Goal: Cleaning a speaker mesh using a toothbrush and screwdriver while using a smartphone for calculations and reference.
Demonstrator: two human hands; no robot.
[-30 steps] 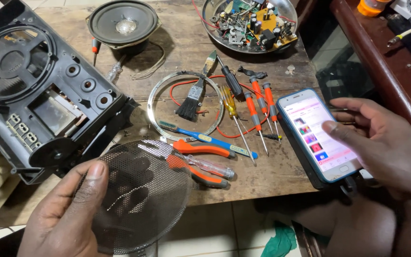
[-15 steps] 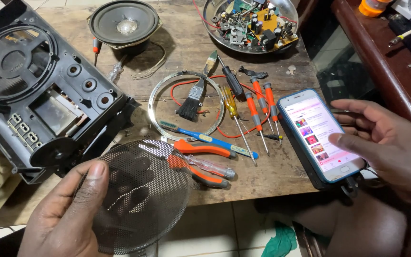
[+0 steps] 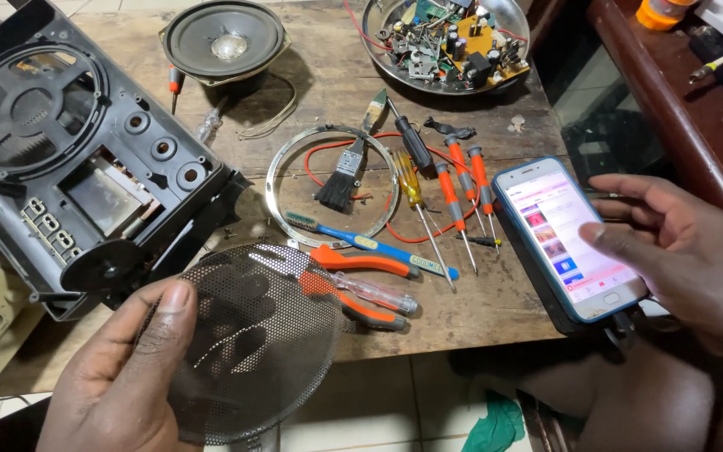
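My left hand holds a round black perforated speaker grille by its left edge, thumb on top, at the near edge of the wooden table. My right hand holds a smartphone with a lit screen at the table's right corner, thumb resting on the display. Orange-handled pliers and a blue toothbrush lie just beyond the grille.
A black speaker housing lies at the left. A loose speaker driver sits at the back. A metal ring, a paintbrush and several screwdrivers fill the middle. A metal bowl of circuit boards stands back right.
The phone and my right hand have shifted slightly on the table corner, thumb still moving on the screen. The grille in my left hand stays almost in place.
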